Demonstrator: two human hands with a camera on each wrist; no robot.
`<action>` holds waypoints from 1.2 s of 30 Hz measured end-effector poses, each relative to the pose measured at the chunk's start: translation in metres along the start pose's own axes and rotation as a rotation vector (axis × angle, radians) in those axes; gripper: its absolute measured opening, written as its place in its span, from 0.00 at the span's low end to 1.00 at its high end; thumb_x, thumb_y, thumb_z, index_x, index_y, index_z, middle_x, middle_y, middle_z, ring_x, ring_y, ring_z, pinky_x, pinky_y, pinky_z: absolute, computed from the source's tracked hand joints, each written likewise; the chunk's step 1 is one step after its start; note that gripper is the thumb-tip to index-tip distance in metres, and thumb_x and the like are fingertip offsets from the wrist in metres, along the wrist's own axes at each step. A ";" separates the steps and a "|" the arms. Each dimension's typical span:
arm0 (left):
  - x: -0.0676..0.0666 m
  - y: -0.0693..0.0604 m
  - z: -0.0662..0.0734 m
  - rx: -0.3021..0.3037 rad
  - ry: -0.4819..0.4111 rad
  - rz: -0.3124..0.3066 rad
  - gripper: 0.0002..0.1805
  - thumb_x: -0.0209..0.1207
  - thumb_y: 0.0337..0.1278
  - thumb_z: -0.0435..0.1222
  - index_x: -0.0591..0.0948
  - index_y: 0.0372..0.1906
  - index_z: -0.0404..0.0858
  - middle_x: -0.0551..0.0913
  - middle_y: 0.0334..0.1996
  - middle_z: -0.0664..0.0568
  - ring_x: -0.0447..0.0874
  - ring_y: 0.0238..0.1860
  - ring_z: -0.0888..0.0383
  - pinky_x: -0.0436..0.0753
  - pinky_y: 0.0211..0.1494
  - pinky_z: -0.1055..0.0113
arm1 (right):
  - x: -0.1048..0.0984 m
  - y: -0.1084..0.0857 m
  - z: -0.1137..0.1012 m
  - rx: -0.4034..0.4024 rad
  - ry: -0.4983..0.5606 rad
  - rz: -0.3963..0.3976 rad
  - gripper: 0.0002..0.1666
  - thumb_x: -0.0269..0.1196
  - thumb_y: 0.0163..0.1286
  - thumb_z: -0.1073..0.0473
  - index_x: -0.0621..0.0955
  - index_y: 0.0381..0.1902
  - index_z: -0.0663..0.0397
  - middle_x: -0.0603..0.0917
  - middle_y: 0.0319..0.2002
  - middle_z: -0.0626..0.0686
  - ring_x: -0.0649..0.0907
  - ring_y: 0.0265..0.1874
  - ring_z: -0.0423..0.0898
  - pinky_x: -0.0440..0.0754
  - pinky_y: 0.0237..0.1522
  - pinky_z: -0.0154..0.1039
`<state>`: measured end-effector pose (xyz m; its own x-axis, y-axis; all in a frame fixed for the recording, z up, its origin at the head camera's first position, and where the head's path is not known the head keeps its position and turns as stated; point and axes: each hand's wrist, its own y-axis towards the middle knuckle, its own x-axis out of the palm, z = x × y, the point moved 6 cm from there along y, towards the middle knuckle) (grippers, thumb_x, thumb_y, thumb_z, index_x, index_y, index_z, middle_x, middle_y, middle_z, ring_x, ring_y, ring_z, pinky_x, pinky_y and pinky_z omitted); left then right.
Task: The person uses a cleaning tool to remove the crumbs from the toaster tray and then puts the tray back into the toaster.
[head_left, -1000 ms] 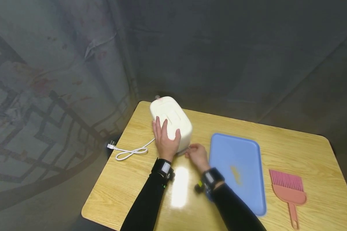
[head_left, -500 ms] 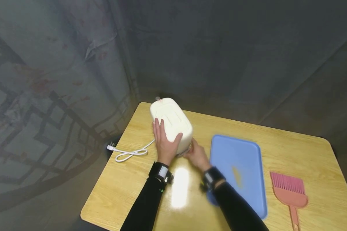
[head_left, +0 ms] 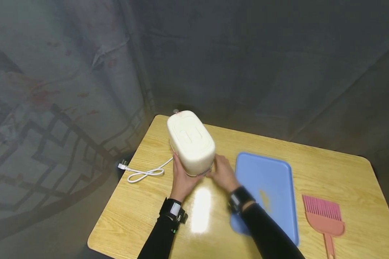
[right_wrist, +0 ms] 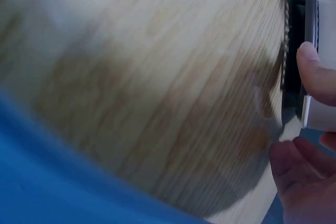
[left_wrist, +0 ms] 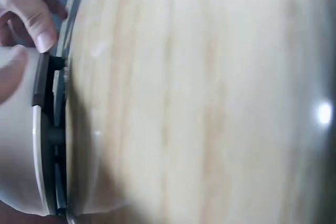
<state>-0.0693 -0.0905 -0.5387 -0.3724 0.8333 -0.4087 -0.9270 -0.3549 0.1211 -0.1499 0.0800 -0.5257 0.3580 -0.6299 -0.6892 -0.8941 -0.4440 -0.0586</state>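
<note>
A cream-white toaster [head_left: 192,138] with a smooth rounded, closed top stands at the back left of the table. Dark slots show low on its near end. My left hand [head_left: 181,181] grips its lower near-left corner, fingers along the left side and thumb at the front. The right hand [head_left: 224,174] holds the near-right corner low down, most of its fingers hidden behind the toaster. In the left wrist view a thumb [left_wrist: 44,38] presses by the dark strip on the front edge. The dark base [right_wrist: 294,51] sits close above the table; whether it touches is unclear.
A white cord [head_left: 146,173] lies looped to the left, its plug at the table's edge. Under my right forearm lies a blue tray [head_left: 262,165] with a yellowish patch of crumbs [head_left: 264,200]. A pink brush [head_left: 325,219] lies at the right.
My left hand has slid from the toaster's top down to its near-left corner. The right hand has gone from pinching at the low front edge to holding the near-right corner.
</note>
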 end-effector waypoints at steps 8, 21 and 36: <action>0.010 -0.004 -0.011 -0.031 0.035 -0.031 0.87 0.86 0.26 0.38 0.27 0.80 0.46 0.31 0.80 0.36 0.37 0.80 0.41 0.52 0.76 0.46 | -0.001 0.004 0.005 -0.082 -0.027 -0.026 0.67 0.83 0.47 0.53 0.58 0.80 0.38 0.69 0.73 0.54 0.72 0.69 0.56 0.67 0.69 0.57; 0.012 -0.001 -0.011 -0.068 0.064 -0.016 0.83 0.83 0.35 0.39 0.26 0.80 0.50 0.37 0.82 0.42 0.51 0.78 0.40 0.62 0.73 0.46 | -0.002 0.008 0.006 -0.091 -0.037 -0.039 0.63 0.81 0.51 0.53 0.58 0.80 0.39 0.69 0.73 0.55 0.73 0.68 0.57 0.69 0.68 0.56; 0.012 0.001 -0.006 -0.111 0.151 -0.009 0.81 0.83 0.37 0.40 0.26 0.80 0.49 0.45 0.80 0.35 0.68 0.68 0.33 0.77 0.56 0.37 | 0.001 0.011 0.006 -0.075 -0.064 -0.015 0.59 0.80 0.53 0.56 0.61 0.78 0.48 0.73 0.70 0.61 0.77 0.64 0.61 0.71 0.65 0.58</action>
<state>-0.0740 -0.0835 -0.5491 -0.3459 0.7662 -0.5415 -0.9164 -0.3997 0.0199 -0.1615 0.0783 -0.5314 0.3512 -0.5817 -0.7337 -0.8653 -0.5010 -0.0169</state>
